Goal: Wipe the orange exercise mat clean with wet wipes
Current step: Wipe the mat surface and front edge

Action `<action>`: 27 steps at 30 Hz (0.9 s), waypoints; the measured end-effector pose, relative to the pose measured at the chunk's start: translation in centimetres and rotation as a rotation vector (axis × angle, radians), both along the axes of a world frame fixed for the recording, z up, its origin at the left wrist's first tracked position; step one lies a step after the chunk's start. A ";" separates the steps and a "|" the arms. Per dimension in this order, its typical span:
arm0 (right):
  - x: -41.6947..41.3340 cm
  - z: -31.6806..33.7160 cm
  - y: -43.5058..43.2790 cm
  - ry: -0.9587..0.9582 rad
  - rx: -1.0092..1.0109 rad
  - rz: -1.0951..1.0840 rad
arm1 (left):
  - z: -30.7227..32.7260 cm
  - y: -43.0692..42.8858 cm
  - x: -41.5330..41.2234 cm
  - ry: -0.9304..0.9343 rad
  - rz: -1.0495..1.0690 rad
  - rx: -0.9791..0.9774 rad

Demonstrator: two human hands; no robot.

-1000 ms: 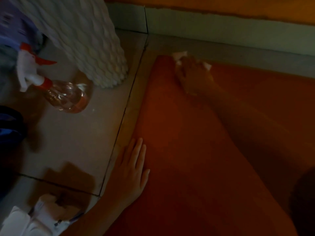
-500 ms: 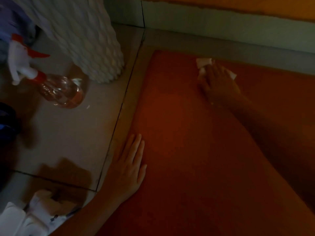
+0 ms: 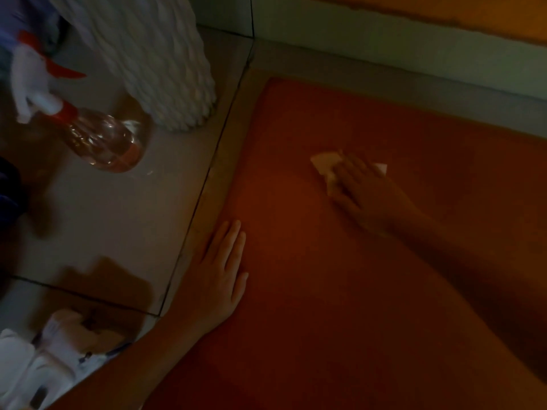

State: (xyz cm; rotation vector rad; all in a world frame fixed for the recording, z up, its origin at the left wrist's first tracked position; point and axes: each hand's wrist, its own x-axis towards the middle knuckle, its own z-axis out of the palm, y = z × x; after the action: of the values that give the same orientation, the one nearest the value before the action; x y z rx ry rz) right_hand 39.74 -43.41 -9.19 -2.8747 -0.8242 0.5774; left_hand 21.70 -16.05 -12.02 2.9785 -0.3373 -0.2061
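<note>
Mat: the orange exercise mat [image 3: 370,291] lies flat on the tiled floor [image 3: 124,220].
Right hand: your right hand [image 3: 367,190] presses a wet wipe [image 3: 325,165] onto the mat's far part, fingers flat on it.
Left hand: your left hand [image 3: 219,279] rests palm-down, fingers extended, on the mat's left edge.
Spray bottle: the spray bottle [image 3: 97,137] lies left of the mat.

Two bare forearms, no sleeves, bare left hand [image 3: 220,279], bare right hand [image 3: 367,196]
</note>
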 end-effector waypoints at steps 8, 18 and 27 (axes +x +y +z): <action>-6.2 -1.6 6.1 0.028 0.154 0.037 | 0.4 -0.2 -0.1 0.024 0.016 0.086; -2.1 0.9 8.3 -0.243 0.035 -0.052 | 1.0 -0.3 -0.4 0.005 0.029 0.162; 0.3 4.2 9.1 -0.259 0.523 -0.200 | 0.8 -0.3 -0.4 0.003 0.041 0.132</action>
State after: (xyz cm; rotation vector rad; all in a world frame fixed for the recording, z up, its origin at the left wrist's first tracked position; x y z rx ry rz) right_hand 40.00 -34.33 -4.97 -2.5212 -0.5905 -0.0380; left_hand 21.27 -16.34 -11.18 3.1114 -0.2727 -0.2379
